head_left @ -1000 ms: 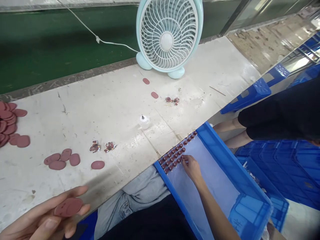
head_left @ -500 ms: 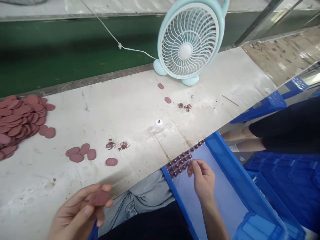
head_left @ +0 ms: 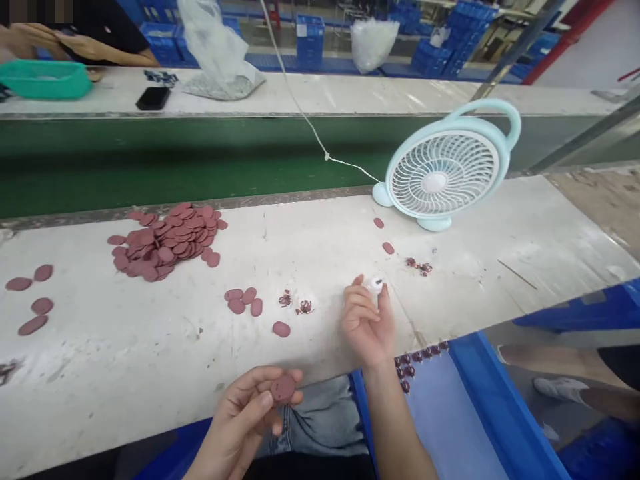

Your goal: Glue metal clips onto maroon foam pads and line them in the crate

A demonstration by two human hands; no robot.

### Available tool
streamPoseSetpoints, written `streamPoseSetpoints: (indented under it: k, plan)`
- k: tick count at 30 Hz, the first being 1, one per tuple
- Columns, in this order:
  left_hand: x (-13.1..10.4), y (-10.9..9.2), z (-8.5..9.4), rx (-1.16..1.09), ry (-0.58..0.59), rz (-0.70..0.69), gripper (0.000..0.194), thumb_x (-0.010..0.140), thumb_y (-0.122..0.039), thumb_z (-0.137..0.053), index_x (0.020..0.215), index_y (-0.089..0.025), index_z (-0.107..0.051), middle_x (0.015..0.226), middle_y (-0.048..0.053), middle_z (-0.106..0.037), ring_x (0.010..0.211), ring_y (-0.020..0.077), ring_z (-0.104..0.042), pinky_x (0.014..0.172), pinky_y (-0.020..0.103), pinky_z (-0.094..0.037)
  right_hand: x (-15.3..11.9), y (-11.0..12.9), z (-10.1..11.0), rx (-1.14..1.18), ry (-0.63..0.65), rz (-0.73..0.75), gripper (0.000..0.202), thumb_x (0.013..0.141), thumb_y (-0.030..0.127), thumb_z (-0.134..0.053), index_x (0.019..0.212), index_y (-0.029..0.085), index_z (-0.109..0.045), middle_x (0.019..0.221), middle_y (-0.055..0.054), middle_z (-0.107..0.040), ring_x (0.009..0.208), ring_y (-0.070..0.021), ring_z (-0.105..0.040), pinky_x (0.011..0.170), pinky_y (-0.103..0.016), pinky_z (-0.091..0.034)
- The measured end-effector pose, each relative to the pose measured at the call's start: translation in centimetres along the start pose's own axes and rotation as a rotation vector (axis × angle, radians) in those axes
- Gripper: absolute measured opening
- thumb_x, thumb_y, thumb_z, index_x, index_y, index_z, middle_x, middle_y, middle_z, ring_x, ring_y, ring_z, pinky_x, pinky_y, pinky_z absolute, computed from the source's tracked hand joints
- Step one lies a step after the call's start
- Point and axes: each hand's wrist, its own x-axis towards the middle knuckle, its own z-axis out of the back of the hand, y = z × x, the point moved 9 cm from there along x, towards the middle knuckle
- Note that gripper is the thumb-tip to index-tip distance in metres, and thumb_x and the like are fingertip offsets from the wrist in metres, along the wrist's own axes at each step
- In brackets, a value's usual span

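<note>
Your left hand (head_left: 255,407) pinches a reddish-brown disc (head_left: 284,389); your right hand (head_left: 367,323) grips a small white bottle (head_left: 373,285).
In the head view, the disc, near the worktable's (head_left: 150,380) front edge, is flat, matte and rounded, with small dark marks; the bottle looks smooth and dark-tipped; similar oval discs (head_left: 173,237) lie heaped on the scuffed, pale surface.
</note>
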Motion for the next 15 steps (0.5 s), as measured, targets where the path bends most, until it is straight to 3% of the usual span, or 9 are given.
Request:
streamPoseSetpoints:
  k: [4, 10, 13, 15]
  plan:
    - [0.6, 0.6, -0.3, -0.099, 0.063, 0.001, 0.025, 0.081, -0.027, -0.079, 0.105, -0.022, -0.078, 0.119, 0.014, -0.077, 0.099, 0.0264, -0.075, 0.06, 0.021, -0.055, -2.8, -1.6, -1.2, -0.204, -0.082, -0.038, 0.036, 0.097, 0.049, -0.053, 0.105, 0.018, -0.068, 0.064, 0.007, -0.05, 0.04, -0.0031, -0.038, 0.033, -0.01, -0.036]
    - [0.9, 1.2, -1.4, -0.235, 0.145, -0.008, 0.025, 0.084, -0.022, -0.076, 0.109, -0.021, -0.078, 0.12, 0.012, -0.077, 0.107, 0.0228, -0.073, 0.074, 0.02, -0.058, -9.8, -3.4, -3.0, -1.038, -0.174, 0.355, 0.033, 0.086, 0.054, -0.069, 0.109, 0.031, -0.067, 0.07, -0.002, -0.063, 0.054, -0.021, -0.061, 0.042, -0.033, -0.051]
    - [0.6, 1.1, -1.9, -0.244, 0.19, -0.027, 0.025, 0.086, -0.021, -0.075, 0.11, -0.021, -0.078, 0.12, 0.012, -0.077, 0.096, 0.0194, -0.075, 0.073, 0.021, -0.058, -11.2, -4.0, -3.1, -1.195, -0.243, 0.513, 0.03, 0.086, 0.054, -0.068, 0.11, 0.035, -0.068, 0.071, -0.002, -0.063, 0.05, -0.0214, -0.059, 0.045, -0.039, -0.051]
    - [0.3, 0.9, -2.2, -0.246, 0.225, -0.031, 0.024, 0.087, -0.022, -0.074, 0.111, -0.021, -0.078, 0.118, 0.012, -0.078, 0.09, 0.0178, -0.075, 0.071, 0.02, -0.058, -11.3, -4.4, -3.2, -1.238, -0.229, 0.538, 0.025, 0.087, 0.05, -0.068, 0.109, 0.038, -0.068, 0.074, -0.002, -0.064, 0.05, -0.022, -0.059, 0.045, -0.041, -0.051]
